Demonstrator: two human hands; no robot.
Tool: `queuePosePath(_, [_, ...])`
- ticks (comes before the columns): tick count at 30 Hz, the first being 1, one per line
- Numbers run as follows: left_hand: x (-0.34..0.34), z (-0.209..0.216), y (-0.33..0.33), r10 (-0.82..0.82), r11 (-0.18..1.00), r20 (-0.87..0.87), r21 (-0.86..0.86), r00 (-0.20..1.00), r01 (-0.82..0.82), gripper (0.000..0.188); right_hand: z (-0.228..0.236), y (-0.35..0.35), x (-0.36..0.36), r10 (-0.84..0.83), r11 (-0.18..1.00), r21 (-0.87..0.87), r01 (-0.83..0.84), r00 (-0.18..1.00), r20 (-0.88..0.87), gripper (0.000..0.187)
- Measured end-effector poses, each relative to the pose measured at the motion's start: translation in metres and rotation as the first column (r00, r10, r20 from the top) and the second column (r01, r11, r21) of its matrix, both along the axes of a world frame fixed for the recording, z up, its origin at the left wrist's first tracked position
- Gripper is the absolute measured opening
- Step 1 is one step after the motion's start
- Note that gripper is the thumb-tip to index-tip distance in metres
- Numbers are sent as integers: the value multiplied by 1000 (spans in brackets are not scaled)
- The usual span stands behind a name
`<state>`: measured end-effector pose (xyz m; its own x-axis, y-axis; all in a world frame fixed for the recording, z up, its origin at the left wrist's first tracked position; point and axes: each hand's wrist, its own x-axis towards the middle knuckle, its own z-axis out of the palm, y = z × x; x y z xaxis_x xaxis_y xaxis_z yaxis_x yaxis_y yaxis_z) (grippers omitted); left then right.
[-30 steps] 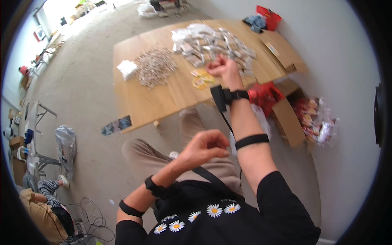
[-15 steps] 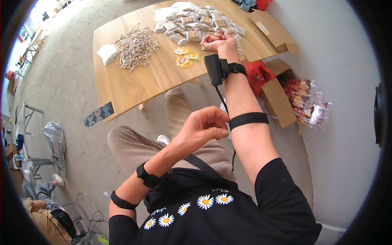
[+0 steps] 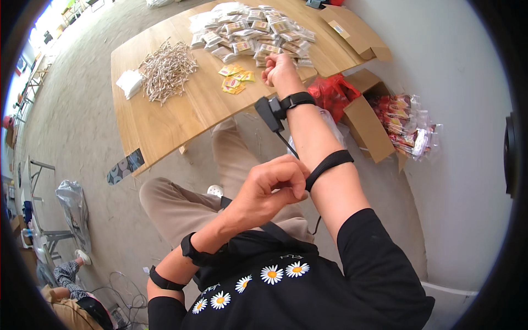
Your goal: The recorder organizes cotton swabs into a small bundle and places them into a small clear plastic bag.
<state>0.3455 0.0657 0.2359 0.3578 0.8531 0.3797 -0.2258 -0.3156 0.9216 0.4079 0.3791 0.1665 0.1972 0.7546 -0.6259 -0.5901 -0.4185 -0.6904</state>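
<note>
My left hand [image 3: 278, 187] is closed in a pinch at the edge of a black strap [image 3: 330, 166] around my right forearm. My right arm reaches out over the near edge of the wooden table. At its end my right hand [image 3: 280, 72] is curled into a loose fist, with nothing visible in it. It is beside a heap of small clear packets [image 3: 247, 34] with pale contents. A black box-shaped device [image 3: 270, 113] sits on a band at my right wrist, and a cable runs down from it. Yellow sachets [image 3: 235, 78] lie to the left of that hand.
On the table [image 3: 187, 118] are a pile of thin sticks like cotton swabs [image 3: 166, 71] and a white stack [image 3: 130, 83]. An open cardboard box [image 3: 367, 124] with red packages stands at the right by the wall. Another person's leg [image 3: 67, 275] shows at lower left.
My left fingers have closed onto the strap, pulling its edge askew. My right hand has turned over from palm up and curled tighter. The view has shifted slightly.
</note>
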Motion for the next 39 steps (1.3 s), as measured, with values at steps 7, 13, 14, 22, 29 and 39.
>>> queuePosePath(7, [7,14,4,-204,767,213,-572,956,291,11,-44,22,-6,78,944,134,-300,602,795,16])
queuePosePath(13, [3,4,1,9,863,289,-486,957,139,8,-13,-32,-36,42,801,15,-598,81,996,23])
queuePosePath(14, [0,4,2,6,864,286,-484,958,139,8,-11,-35,-36,-4,769,-2,-639,-8,1000,22])
queuePosePath(22, [-3,39,2,-114,758,201,-615,973,216,24,-9,-79,-37,-350,570,-208,-795,-464,814,9])
queuePosePath(29, [10,74,22,-251,746,167,-594,953,301,26,-47,-99,-51,-713,336,-462,-821,-542,445,10])
queuePosePath(39, [5,66,-34,-174,822,139,-525,975,221,24,-13,-14,-29,2,854,63,-516,124,992,23])
